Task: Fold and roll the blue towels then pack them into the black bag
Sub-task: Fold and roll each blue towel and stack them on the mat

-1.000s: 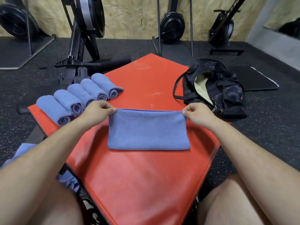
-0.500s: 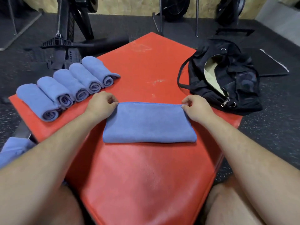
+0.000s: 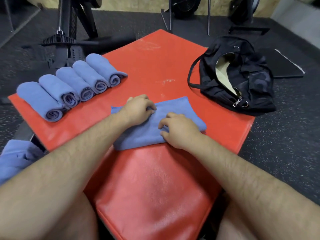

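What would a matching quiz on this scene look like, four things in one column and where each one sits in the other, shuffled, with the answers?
1. folded towel
2. rolled towels
3. black bag
4. loose towels

A. off the red mat, far lower left
B. right corner of the red mat, unzipped
C. row of five, left side of the red mat
D. mid-mat, under left hand and right hand

Pairs: 1-D, 2-C, 3-B, 4-A
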`<move>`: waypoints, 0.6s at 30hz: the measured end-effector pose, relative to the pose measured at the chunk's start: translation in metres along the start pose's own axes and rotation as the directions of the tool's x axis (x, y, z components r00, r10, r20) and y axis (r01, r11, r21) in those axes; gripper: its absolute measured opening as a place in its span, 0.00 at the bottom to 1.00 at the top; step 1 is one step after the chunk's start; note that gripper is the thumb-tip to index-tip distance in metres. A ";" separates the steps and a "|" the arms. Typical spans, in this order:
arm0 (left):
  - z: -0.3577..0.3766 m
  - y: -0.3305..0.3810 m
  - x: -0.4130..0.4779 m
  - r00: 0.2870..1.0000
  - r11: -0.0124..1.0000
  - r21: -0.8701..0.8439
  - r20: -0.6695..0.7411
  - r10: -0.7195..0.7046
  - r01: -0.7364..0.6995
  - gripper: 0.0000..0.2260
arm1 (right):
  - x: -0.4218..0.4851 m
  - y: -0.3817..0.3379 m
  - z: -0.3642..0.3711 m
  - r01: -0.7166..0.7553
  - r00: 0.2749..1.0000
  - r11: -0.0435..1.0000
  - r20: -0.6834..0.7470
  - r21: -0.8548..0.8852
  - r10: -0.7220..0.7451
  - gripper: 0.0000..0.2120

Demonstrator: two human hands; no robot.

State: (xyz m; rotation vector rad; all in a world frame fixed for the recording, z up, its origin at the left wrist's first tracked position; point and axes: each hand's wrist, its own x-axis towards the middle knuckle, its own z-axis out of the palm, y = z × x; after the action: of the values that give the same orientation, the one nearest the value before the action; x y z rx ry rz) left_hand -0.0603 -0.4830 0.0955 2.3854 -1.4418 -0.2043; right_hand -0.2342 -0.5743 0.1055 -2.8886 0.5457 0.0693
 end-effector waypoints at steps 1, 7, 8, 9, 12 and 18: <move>-0.004 -0.002 -0.003 1.000 0.999 0.021 0.001 -0.031 0.031 0.08 | 0.002 0.001 0.000 0.019 0.999 0.998 -0.030 -0.057 -0.021 0.12; -0.026 -0.005 -0.050 0.982 0.981 0.105 0.078 -0.170 0.161 0.08 | 0.012 -0.002 -0.008 0.078 0.991 0.992 -0.101 -0.098 -0.088 0.12; -0.025 -0.006 -0.059 0.984 0.983 0.107 0.082 -0.161 0.152 0.09 | 0.009 -0.005 -0.008 0.092 0.992 0.995 -0.083 -0.041 -0.095 0.11; -0.023 -0.006 -0.067 0.988 0.987 0.090 0.065 -0.139 0.133 0.09 | 0.004 -0.008 -0.007 0.113 0.992 0.994 -0.064 0.010 -0.112 0.11; -0.013 -0.006 -0.085 0.999 1.000 -0.009 -0.043 -0.030 0.030 0.08 | -0.011 -0.010 -0.001 0.174 0.985 0.983 -0.008 0.050 -0.174 0.12; 0.015 -0.016 -0.113 0.991 0.992 0.061 -0.071 0.112 -0.108 0.13 | -0.032 0.022 0.000 0.138 0.990 0.982 -0.020 0.129 -0.136 0.11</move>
State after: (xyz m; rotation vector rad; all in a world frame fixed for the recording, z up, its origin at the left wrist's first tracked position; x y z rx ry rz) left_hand -0.1043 -0.3801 0.0699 2.3230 -1.5587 -0.0468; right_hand -0.2723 -0.5830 0.1036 -2.7909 0.3380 -0.0034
